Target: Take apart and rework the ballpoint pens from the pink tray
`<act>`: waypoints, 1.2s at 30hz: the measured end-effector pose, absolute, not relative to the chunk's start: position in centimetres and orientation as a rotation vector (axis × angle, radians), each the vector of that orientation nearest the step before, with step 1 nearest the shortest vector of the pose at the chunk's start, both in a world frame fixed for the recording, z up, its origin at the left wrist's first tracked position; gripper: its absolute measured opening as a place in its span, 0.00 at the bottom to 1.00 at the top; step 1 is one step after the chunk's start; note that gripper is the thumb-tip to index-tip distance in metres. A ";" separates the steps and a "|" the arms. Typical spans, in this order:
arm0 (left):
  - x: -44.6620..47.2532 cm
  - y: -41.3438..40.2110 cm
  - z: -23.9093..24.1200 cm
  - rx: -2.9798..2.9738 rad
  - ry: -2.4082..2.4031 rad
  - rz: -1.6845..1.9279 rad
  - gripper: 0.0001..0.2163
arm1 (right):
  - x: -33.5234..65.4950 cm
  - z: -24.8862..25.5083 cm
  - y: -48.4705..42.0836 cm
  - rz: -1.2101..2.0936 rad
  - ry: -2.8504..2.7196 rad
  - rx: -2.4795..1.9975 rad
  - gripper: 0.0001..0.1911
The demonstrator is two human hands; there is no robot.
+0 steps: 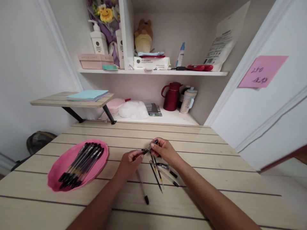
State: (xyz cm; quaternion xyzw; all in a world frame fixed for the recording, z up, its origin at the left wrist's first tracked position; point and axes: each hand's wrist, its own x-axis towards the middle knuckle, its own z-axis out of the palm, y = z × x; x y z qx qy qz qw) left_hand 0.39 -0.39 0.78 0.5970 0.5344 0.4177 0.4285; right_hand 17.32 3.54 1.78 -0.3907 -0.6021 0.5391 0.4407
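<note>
A slatted wooden tabletop (208,150) fills the foreground, with a white shelf (192,73) behind it. A raised stand (48,99) occupies the rear left, topped by a stack of pale blue paper (88,95). Forward of it sits a pink bowl (68,156) with scalloped rim, containing a bundle of black-capped pens (82,164) laid side by side. Both hands meet near the table's middle, right of the bowl: the left hand (130,162) pinches the lower end of a dark pen (149,148), the right hand (166,149) grips its upper end; whether it is one piece or two cannot be determined. A clear barrel (142,185) lies below the left hand. Slim refills (156,177) lie scattered beneath the right.
</note>
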 end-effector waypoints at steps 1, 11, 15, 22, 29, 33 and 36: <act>0.4 -0.4 0.7 1.500 1.333 1.042 0.15 | 17.1 1.6 3.5 1.347 -1.499 -0.972 0.10; 0.3 -0.3 0.4 1.622 1.264 1.057 0.10 | 16.4 1.7 2.8 1.466 -1.443 -0.971 0.11; 0.2 -0.3 0.0 1.671 1.268 1.053 0.09 | 16.2 1.8 2.5 1.475 -1.406 -0.963 0.11; 0.4 -0.6 0.1 1.771 1.273 1.062 0.10 | 15.9 2.2 2.1 1.476 -1.353 -0.987 0.12; 0.7 -1.1 1.2 1.761 1.309 1.108 0.14 | 16.3 2.7 2.3 1.486 -1.429 -0.962 0.17; 0.1 -1.1 2.4 1.721 1.346 1.212 0.14 | 17.0 3.6 2.4 1.462 -1.420 -0.984 0.23; -1.1 -0.7 3.8 1.634 1.457 1.337 0.14 | 17.7 3.8 2.6 1.446 -1.431 -1.043 0.20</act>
